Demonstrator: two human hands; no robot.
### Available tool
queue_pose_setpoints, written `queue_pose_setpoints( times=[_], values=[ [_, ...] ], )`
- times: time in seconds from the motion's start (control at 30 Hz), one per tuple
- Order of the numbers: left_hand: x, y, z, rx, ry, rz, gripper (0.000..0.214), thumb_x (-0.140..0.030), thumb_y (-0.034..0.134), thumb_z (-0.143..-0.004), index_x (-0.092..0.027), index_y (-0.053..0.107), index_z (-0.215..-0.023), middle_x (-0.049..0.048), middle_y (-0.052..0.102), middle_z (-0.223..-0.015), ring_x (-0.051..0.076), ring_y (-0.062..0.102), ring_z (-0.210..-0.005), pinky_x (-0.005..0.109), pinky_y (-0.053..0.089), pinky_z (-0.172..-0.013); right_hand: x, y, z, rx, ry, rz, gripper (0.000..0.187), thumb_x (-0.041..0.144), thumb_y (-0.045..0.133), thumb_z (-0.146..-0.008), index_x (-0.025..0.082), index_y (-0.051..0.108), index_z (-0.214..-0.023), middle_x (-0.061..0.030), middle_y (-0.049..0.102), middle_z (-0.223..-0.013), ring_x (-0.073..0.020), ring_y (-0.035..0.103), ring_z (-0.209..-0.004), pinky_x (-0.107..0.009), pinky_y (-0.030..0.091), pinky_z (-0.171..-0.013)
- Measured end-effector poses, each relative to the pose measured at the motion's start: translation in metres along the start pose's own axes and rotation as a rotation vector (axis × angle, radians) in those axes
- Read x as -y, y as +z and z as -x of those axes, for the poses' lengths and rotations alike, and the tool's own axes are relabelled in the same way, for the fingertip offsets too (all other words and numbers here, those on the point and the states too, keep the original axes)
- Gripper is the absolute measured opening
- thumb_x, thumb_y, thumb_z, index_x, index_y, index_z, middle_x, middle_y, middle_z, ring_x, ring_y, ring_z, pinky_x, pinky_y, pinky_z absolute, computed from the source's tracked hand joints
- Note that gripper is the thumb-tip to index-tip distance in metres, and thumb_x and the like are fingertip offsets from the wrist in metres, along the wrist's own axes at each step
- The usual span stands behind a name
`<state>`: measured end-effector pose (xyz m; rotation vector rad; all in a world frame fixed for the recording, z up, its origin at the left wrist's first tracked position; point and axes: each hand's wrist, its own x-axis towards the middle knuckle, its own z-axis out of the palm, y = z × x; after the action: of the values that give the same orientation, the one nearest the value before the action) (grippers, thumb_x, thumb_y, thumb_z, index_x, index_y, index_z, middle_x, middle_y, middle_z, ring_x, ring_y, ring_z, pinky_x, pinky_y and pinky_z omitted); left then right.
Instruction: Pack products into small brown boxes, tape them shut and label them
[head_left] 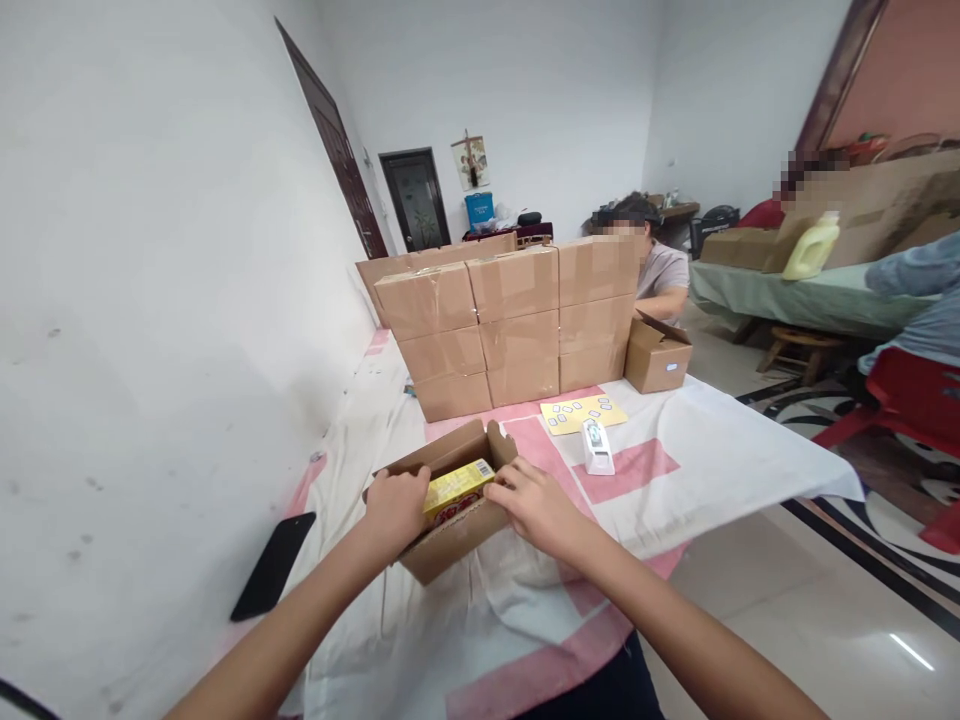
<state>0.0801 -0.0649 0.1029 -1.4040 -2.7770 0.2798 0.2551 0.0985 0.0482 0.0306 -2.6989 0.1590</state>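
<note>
A small open cardboard box (433,562) sits on the cloth right in front of me, with its flaps raised. Partly inside it lies a yellow printed carton (459,484) with a barcode at one end. My left hand (397,510) is closed on the carton's left end, its fingertips hidden down in the box. At the right end, my right hand (534,502) has bent fingers gripping the carton beside the box wall. A white handheld device (598,448) with a small screen lies to the right, near a yellow sheet (559,416) bearing several small white labels.
Stacked, taped cardboard boxes (517,330) form a wall across the table. Beside them stands another cardboard box (658,356) with a label. A black phone (272,566) lies by the left wall. Behind the stack sits a person (666,275); a yellow jug (812,247) stands on another table.
</note>
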Motion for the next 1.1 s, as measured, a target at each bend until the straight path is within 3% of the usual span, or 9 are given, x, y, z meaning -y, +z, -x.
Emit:
queue_pose_setpoints(
  times=[0.2, 0.37, 0.53, 0.77, 0.93, 1.1],
  values=[
    [0.007, 0.002, 0.01, -0.003, 0.004, -0.024, 0.04, -0.048, 0.064, -0.083, -0.019, 0.058, -0.11, 0.0167, 0.077, -0.101, 0.035, 0.072, -0.097, 0.043, 0.043, -0.088, -0.001, 0.003, 0.007, -0.111, -0.039, -0.062, 0.04, -0.003, 0.051, -0.083, 0.019, 0.065, -0.113, -0.0094, 0.064, -0.106, -0.0236, 0.049, -0.098, -0.034, 0.046, -0.082],
    [0.017, 0.011, 0.014, 0.025, -0.056, -0.034, 0.035, -0.047, 0.052, -0.093, -0.018, 0.054, -0.111, 0.016, 0.077, -0.093, 0.034, 0.073, -0.09, 0.043, 0.043, -0.087, -0.001, 0.009, 0.012, -0.221, -0.074, -0.139, 0.037, -0.002, 0.048, -0.088, 0.019, 0.066, -0.113, -0.0092, 0.065, -0.1, -0.0229, 0.051, -0.094, -0.035, 0.049, -0.078],
    [0.029, 0.02, 0.007, 0.057, -0.08, -0.05, 0.034, -0.047, 0.057, -0.092, -0.019, 0.053, -0.111, 0.0122, 0.077, -0.091, 0.035, 0.072, -0.089, 0.041, 0.043, -0.084, 0.0, 0.013, 0.013, -0.305, -0.08, -0.181, 0.031, 0.001, 0.047, -0.091, 0.019, 0.068, -0.105, -0.0079, 0.067, -0.092, -0.0214, 0.055, -0.091, -0.034, 0.052, -0.075],
    [0.043, 0.034, -0.002, 0.069, -0.153, -0.036, 0.036, -0.056, 0.064, -0.084, -0.028, 0.053, -0.104, 0.0046, 0.072, -0.08, 0.033, 0.069, -0.082, 0.032, 0.039, -0.061, -0.01, 0.012, 0.004, -0.248, -0.047, -0.269, 0.038, 0.0, 0.05, -0.089, 0.025, 0.068, -0.112, -0.0067, 0.071, -0.098, -0.0216, 0.063, -0.095, -0.037, 0.057, -0.079],
    [0.045, 0.046, -0.004, 0.023, -0.034, -0.054, 0.04, -0.057, 0.072, -0.076, -0.029, 0.059, -0.101, 0.0042, 0.071, -0.075, 0.033, 0.068, -0.077, 0.037, 0.044, -0.072, -0.011, 0.015, 0.006, -0.213, -0.019, -0.278, 0.043, -0.001, 0.051, -0.087, 0.027, 0.067, -0.115, -0.0067, 0.071, -0.102, -0.0235, 0.063, -0.098, -0.042, 0.058, -0.084],
    [0.046, 0.049, -0.008, 0.033, -0.011, -0.046, 0.043, -0.059, 0.069, -0.08, -0.027, 0.06, -0.107, 0.0057, 0.073, -0.077, 0.033, 0.068, -0.076, 0.04, 0.044, -0.079, -0.008, 0.018, 0.007, -0.237, -0.012, -0.265, 0.043, -0.003, 0.052, -0.085, 0.025, 0.066, -0.114, -0.0074, 0.07, -0.103, -0.0246, 0.061, -0.1, -0.043, 0.058, -0.085]
  ],
)
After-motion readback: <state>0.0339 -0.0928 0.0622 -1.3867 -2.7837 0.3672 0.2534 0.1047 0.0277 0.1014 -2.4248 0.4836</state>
